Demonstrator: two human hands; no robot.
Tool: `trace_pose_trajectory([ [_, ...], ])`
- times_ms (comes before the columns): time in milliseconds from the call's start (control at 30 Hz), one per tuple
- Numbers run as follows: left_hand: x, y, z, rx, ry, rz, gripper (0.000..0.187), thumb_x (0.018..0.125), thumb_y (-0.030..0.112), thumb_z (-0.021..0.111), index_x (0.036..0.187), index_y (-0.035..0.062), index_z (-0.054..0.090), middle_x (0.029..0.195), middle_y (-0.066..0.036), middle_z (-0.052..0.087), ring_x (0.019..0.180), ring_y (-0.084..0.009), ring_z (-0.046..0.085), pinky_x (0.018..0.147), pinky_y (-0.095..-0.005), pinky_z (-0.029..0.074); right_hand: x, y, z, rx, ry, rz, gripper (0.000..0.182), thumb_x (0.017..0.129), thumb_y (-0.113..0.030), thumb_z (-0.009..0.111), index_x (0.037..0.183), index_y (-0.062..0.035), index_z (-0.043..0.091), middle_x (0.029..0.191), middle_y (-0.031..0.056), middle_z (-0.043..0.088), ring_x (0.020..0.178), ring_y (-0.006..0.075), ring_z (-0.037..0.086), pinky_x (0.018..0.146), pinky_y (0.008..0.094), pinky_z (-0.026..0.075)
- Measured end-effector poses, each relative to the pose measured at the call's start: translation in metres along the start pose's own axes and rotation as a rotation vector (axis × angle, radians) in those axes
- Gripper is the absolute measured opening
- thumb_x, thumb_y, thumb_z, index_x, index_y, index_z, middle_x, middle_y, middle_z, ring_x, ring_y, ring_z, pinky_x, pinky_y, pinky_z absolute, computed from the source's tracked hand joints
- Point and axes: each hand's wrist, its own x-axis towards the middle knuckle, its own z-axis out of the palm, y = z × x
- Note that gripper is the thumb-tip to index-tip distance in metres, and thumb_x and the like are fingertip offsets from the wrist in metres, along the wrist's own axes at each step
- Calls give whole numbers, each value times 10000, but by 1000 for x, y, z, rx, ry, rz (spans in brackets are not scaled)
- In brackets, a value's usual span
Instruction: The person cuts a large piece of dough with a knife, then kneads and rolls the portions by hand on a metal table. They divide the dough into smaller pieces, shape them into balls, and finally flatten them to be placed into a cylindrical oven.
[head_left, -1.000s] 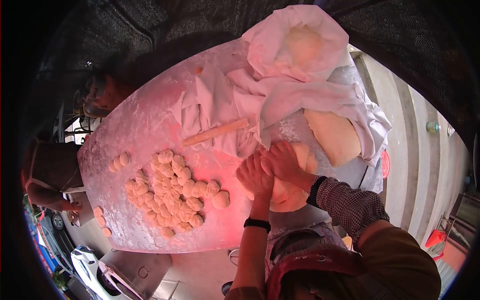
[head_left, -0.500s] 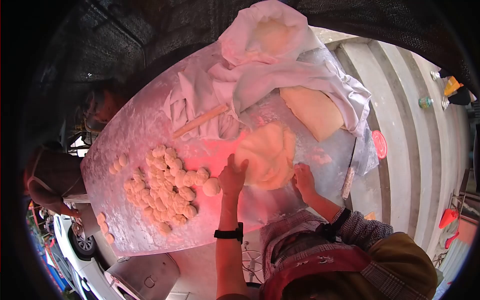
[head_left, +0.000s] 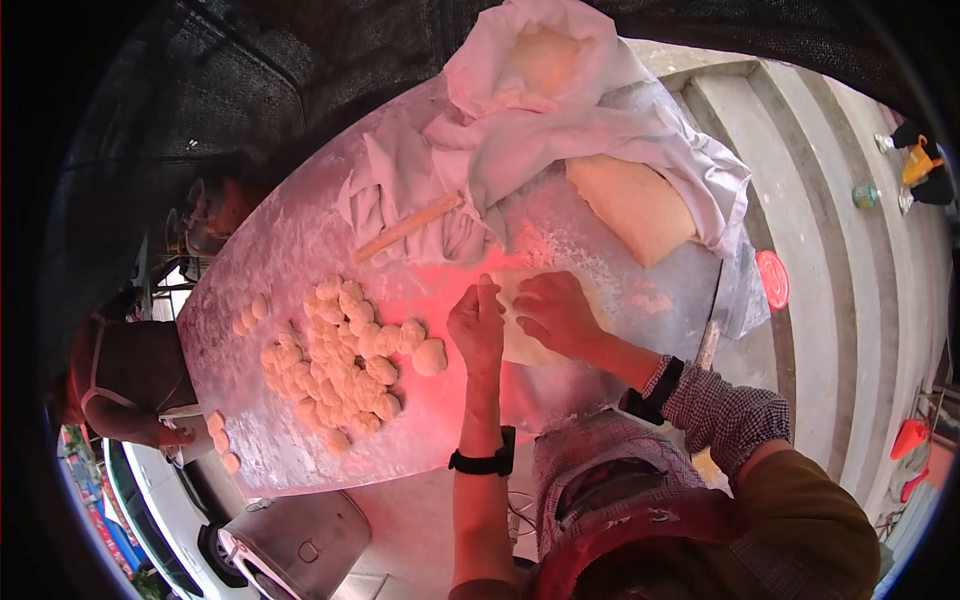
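A flattened round of dough (head_left: 530, 345) lies on the floured table, partly hidden beneath my hands. At its left edge, my left hand (head_left: 476, 328) is closed, with its fingertips pinched on the dough's rim. My right hand (head_left: 558, 315) reaches across the top of the dough, fingers apart and pointing left, touching it. Just left of my left hand sits a heap of small dough balls (head_left: 345, 375). Behind my hands are a rolling pin (head_left: 408, 228) resting on a white cloth (head_left: 440, 150) and a larger slab of dough (head_left: 635, 210) partly covered by that cloth.
The metal table (head_left: 290, 230) is dusted with flour. A cloth-lined bulk of dough (head_left: 540, 60) stands at the back. A scraper or knife with a worn handle (head_left: 708, 345) lies at the right edge. Another person (head_left: 135, 380) is at the left; steps (head_left: 800, 200) are on the right.
My right hand has moved from the dough's right edge up and left over its top. The dough looks flatter and less folded. The view has shifted slightly.
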Motion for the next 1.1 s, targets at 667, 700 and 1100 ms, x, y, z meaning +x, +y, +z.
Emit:
trace_pose_trajectory([
  [667,39,-74,51,1005,185,405,472,997,392,311,1352,173,534,1355,-50,519,1307,-303,401,1081,-527,236,33,39,38,-265,16,226,374,833,-233,573,1180,-96,592,1235,84,567,1165,305,512,985,468,368],
  [700,55,-68,51,966,244,465,401,984,357,356,1252,183,600,1193,-59,599,1141,-295,513,1011,-506,306,44,45,44,-271,19,226,374,833,-233,573,1180,-96,592,1235,84,567,1165,305,512,985,468,368],
  [1100,86,-15,-55,56,-370,-295,357,935,358,531,1027,34,650,960,-171,665,880,-351,641,800,-397,513,44,6,-34,208,-80,446,195,878,-257,603,912,-70,643,887,88,635,854,307,576,793,438,432],
])
